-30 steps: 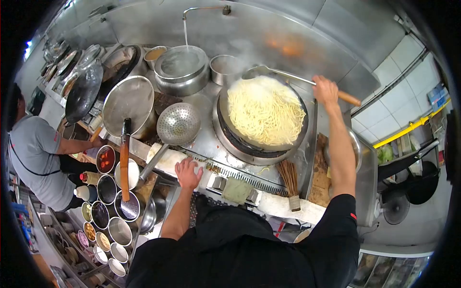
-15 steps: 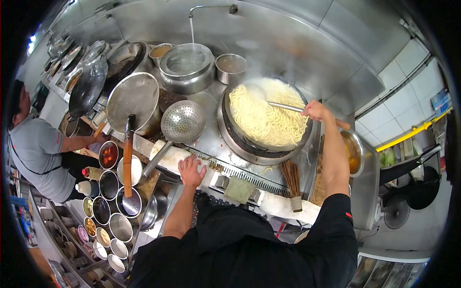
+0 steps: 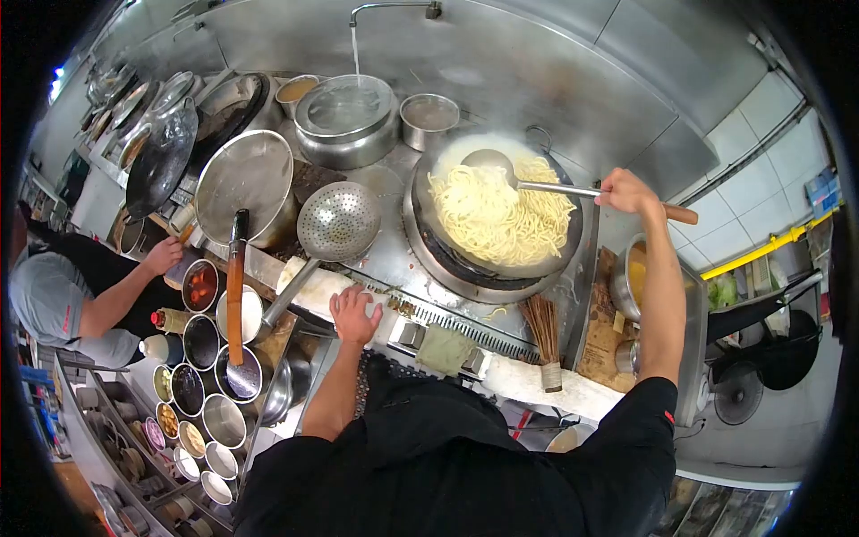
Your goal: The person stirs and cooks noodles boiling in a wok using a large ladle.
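Note:
My right hand (image 3: 629, 192) is closed around the shaft of a ladle (image 3: 559, 187) with a wooden handle end. The ladle's bowl sits at the back of the noodles (image 3: 506, 219), which fill much of a wok (image 3: 573, 237) with pale steaming liquid behind them. My left hand (image 3: 355, 315) lies with fingers spread on the white cloth-like strip (image 3: 313, 288) along the stove's front edge. Close to it is a perforated strainer (image 3: 338, 221), its handle pointing toward me. A folded green cloth (image 3: 446, 350) is to the right of that hand.
A bamboo brush (image 3: 542, 336) lies at the stove's front. Water runs from a faucet (image 3: 394, 7) into a large pot (image 3: 347, 148). Several seasoning containers (image 3: 224, 421) stand at left, near a co-worker (image 3: 63, 295). A metal bowl (image 3: 629, 277) is beneath my right forearm.
My right hand has risen and moved right with the ladle, whose bowl now shows above the noodles. My left hand stays in place. The co-worker has leaned lower, one hand shifting left.

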`<state>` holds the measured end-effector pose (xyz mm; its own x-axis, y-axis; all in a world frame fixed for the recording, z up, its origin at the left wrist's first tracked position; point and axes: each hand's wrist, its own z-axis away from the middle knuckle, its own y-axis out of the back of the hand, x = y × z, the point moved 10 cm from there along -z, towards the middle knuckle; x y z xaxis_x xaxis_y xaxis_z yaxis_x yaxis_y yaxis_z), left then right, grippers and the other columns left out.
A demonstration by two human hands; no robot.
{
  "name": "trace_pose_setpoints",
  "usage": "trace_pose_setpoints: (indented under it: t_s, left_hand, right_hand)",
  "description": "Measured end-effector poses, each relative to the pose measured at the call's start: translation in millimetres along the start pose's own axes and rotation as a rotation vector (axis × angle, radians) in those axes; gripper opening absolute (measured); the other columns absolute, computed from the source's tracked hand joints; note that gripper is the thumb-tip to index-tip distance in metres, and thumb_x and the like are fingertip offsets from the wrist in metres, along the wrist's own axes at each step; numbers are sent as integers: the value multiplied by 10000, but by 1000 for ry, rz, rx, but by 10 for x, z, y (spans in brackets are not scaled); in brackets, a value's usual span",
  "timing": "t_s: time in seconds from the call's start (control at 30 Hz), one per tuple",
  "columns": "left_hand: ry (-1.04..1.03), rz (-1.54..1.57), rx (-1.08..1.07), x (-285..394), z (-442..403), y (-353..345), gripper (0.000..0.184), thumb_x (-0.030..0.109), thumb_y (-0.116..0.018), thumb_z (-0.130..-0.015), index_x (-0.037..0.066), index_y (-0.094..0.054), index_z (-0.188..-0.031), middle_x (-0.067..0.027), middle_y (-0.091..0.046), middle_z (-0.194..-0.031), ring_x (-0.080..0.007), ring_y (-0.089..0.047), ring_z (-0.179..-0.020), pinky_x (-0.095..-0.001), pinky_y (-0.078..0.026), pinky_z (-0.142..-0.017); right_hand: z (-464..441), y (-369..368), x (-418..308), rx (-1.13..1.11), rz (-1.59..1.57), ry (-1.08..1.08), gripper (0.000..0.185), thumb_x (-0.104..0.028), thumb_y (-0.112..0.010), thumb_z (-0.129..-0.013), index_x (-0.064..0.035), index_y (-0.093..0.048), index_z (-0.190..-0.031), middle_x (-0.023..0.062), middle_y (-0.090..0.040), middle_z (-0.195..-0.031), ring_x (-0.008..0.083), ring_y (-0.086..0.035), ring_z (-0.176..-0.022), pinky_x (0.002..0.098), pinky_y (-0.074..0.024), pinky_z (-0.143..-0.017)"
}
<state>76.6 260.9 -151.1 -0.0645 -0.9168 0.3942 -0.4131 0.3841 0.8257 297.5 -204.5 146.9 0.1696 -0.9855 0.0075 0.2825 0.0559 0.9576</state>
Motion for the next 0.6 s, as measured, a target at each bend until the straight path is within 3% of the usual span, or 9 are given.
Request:
trace_pose_setpoints:
  t_s: [0.03, 0.1, 0.33, 0.4, 0.6]
  left_hand:
    - [-3, 0, 3, 6, 6, 8, 256, 318, -743, -750, 175, -606, -911, -12, -586, -1204, -244, -479, -1225, -509, -256, -1098]
    - [-8, -1, 1, 9, 15, 3, 256, 315, -744, -750, 172, -606, -910, -13, -588, -1203, -244, -482, -1222, -509, -258, -1097]
    - [-6, 11, 5, 1, 10, 9, 249, 298, -747, -750, 168, -603, -906, -18, -596, -1200, -246, -491, -1213, -506, -254, -1094]
    - [-2, 16, 3, 13, 8, 13, 250, 298, -747, -749, 167, -603, -906, -17, -595, -1202, -246, -490, -1213, -507, -253, -1094]
    - [-24, 23, 9, 47, -8, 50, 250, 295, -747, -745, 162, -602, -900, -20, -592, -1206, -245, -493, -1205, -508, -254, -1092]
  right_hand:
    - [60, 11, 0, -3, -3, -3, 270, -274, -732, -816, -10, -693, -851, 132, -669, -842, 264, -654, -790, 405, -508, -696]
    - [368, 307, -188, 122, 95, -130, 253, -265, -731, -813, -35, -720, -918, 162, -670, -1044, 333, -634, -1015, 440, -497, -855]
    - [770, 690, -466, 158, 346, -159, 257, -200, -718, -808, -119, -705, -1052, 146, -683, -1044, 341, -640, -1014, 457, -502, -868]
    - [836, 897, -386, 457, 400, -122, 234, -174, -719, -790, -111, -685, -1013, 116, -684, -985, 322, -648, -971, 448, -496, -832]
    - [503, 681, 8, 822, 444, 14, 163, -151, -713, -762, -121, -626, -897, 72, -643, -906, 310, -641, -922, 466, -478, -758]
